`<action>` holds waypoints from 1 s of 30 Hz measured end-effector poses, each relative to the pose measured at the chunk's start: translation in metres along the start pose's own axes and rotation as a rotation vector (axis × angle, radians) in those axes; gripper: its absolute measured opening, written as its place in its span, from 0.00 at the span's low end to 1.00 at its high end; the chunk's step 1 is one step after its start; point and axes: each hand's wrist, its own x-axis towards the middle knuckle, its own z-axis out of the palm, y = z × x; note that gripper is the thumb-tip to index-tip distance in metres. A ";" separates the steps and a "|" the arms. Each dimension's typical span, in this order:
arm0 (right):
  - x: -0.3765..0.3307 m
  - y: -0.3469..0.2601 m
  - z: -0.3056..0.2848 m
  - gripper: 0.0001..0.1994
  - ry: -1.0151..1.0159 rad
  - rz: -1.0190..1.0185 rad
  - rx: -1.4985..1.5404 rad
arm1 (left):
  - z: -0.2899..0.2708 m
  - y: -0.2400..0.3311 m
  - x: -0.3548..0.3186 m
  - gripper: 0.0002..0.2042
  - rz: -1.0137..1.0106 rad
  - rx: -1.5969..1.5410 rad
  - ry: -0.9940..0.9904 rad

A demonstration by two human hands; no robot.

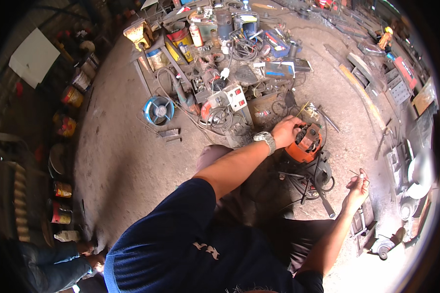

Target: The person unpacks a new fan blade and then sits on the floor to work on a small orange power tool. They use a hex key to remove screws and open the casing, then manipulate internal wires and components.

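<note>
My left hand [284, 133], with a watch on its wrist, grips the upper left edge of an orange motor housing [303, 149]. The housing's top is open, and dark parts and a brownish block show inside. Below it a grey machine body [319, 172] with a dark handle [327, 206] and a coiled cable rests on the floor. Out to the right, apart from the machine, my right hand [357, 191] is closed in a pinch. A thin rod-like piece [354, 171] sticks out from its fingertips, too small to name.
Beyond the left hand lie a white socket box [236, 98], tangled cables and many tools. A blue round reel-like item [158, 110] stands farther left. An angle grinder [384, 246] lies at lower right. Another person's legs [56, 266] show at lower left.
</note>
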 end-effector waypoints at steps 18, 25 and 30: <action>0.018 0.017 0.015 0.10 -0.258 0.272 -0.033 | -0.224 -0.010 -0.053 0.08 -0.296 -0.034 0.086; 0.015 0.025 0.013 0.16 -0.231 0.291 -0.050 | -0.155 -0.040 -0.057 0.16 -0.312 0.097 0.379; 0.017 0.047 0.006 0.12 -0.299 0.247 -0.156 | -0.139 -0.041 -0.047 0.26 -0.163 0.278 -0.462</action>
